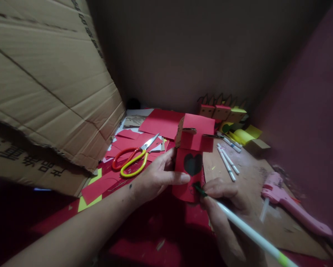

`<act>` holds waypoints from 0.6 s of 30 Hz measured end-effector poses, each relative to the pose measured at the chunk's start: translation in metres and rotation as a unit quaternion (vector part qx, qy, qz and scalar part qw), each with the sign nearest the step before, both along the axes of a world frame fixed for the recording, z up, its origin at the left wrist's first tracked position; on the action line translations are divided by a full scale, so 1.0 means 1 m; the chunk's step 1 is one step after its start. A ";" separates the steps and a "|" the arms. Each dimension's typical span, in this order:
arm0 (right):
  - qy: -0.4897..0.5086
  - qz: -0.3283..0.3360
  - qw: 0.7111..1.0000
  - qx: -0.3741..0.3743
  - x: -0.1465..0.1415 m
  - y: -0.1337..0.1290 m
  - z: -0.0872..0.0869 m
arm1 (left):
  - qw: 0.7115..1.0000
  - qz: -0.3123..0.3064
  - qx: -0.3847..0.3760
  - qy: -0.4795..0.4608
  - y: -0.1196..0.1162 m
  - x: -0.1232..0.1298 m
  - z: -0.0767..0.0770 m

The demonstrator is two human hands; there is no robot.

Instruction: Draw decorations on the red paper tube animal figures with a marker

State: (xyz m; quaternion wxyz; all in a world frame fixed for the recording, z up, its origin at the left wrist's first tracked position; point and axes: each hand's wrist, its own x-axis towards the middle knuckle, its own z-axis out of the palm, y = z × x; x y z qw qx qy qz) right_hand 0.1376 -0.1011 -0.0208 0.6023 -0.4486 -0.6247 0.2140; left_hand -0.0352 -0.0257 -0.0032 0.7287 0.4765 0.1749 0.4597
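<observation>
A small red paper-covered cardboard figure (198, 129) with a boxy top stands between my hands. On its front is a dark filled heart (193, 164), and below that a smaller outlined shape in dark lines. My left hand (163, 174) grips the figure from its left side, thumb lying across the front under the heart. My right hand (227, 211) pinches a white marker pen (247, 230) with a dark green tip. The tip touches the red front beside the small outline, at its upper right.
Red-and-yellow-handled scissors (138, 154) lie on red paper sheets (163, 122) to the left. A large cardboard panel (52, 85) rises at far left. White markers (227, 163) and a pink glue gun (291, 204) rest on a cardboard sheet at right. Small cardboard houses (222, 111) stand behind.
</observation>
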 end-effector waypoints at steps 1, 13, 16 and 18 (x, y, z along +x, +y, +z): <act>0.000 0.000 1.000 0.000 0.000 0.000 -0.001 | 1.000 -0.001 -0.001 0.000 0.000 0.000 0.000; -0.010 -0.006 1.000 0.008 0.002 0.001 -0.004 | 1.000 -0.001 0.005 0.001 -0.001 0.000 0.001; -0.017 -0.007 1.000 0.008 0.002 0.001 -0.003 | 1.000 0.004 0.006 0.002 -0.001 0.001 0.001; -0.022 -0.008 1.000 0.006 0.002 0.000 -0.003 | 1.000 0.003 0.005 0.005 -0.001 0.001 0.001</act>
